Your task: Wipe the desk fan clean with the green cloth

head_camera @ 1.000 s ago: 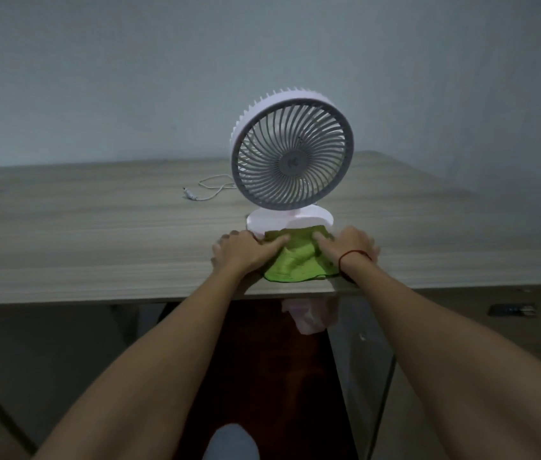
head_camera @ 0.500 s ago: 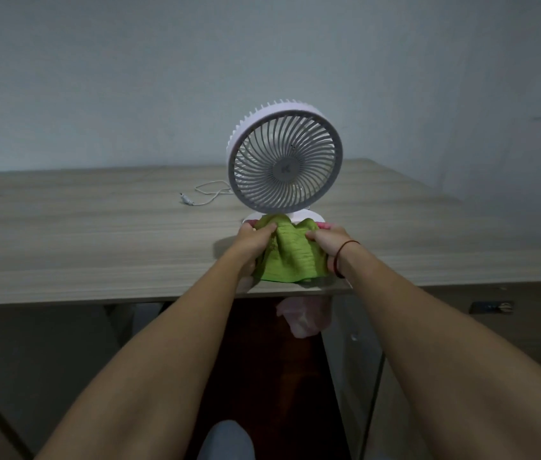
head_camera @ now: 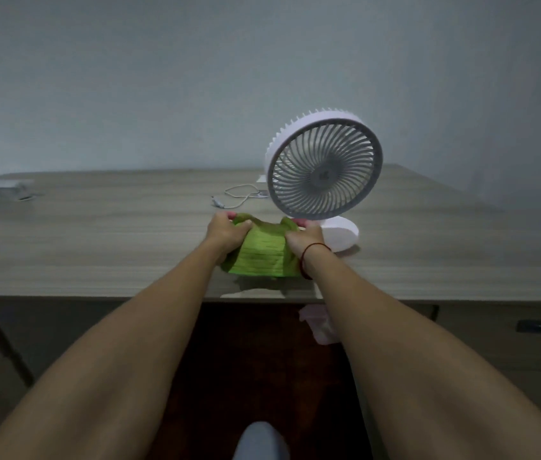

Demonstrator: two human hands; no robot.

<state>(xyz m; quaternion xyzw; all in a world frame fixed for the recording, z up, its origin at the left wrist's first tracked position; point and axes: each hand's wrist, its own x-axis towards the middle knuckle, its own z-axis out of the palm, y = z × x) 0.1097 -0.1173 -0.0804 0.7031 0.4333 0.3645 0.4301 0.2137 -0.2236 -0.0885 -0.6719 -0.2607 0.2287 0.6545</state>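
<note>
A white cable (head_camera: pixel 240 195) lies behind the cloth on the desk (head_camera: pixel 96 247). The upright desk fan (head_camera: pixel 323 169) faces the person. The left hand (head_camera: pixel 226 232) and right hand (head_camera: pixel 305 242) each grip an upper corner of the green cloth (head_camera: pixel 262 255).

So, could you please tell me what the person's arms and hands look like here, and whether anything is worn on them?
Both arms are bare up to the picture's edge, with no sleeves showing. The left hand wears nothing visible: no glove, ring or watch. The right hand is also ungloved, with a thin red cord bracelet looped around its wrist.
</note>
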